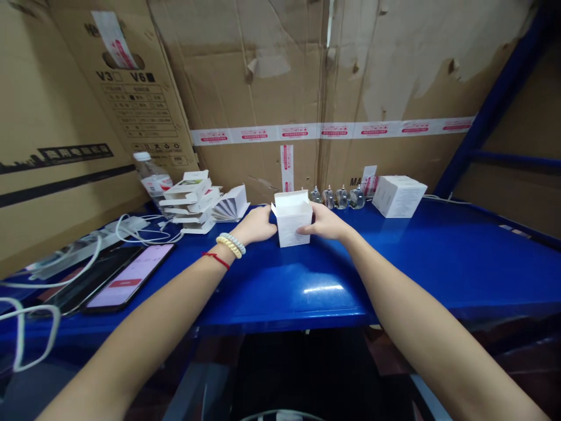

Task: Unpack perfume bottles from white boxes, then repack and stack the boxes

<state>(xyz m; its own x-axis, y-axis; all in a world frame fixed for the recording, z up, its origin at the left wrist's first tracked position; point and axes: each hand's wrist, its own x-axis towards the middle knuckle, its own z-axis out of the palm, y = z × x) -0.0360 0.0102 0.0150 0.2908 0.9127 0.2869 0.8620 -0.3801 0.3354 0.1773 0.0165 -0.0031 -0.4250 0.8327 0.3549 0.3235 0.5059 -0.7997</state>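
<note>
A small white carton [293, 229] stands upright on the blue table in front of me, its top flaps raised. My right hand [326, 222] grips it from the right, with the thumb on the front face and the fingers behind. My left hand [258, 224] is at the carton's left edge, its fingers curled in against that side; the fingertips are partly hidden. Several small glass bottles [342, 197] with pointed tops line the back of the table, just right of the carton. What is inside the carton cannot be seen.
Flattened white cartons [193, 199] are stacked at back left beside a plastic bottle [152, 178]. A lit phone [131, 278], a dark phone [94, 280] and white cables [140, 231] lie left. A white box block [400, 197] stands right. Cardboard [263, 105] walls the back.
</note>
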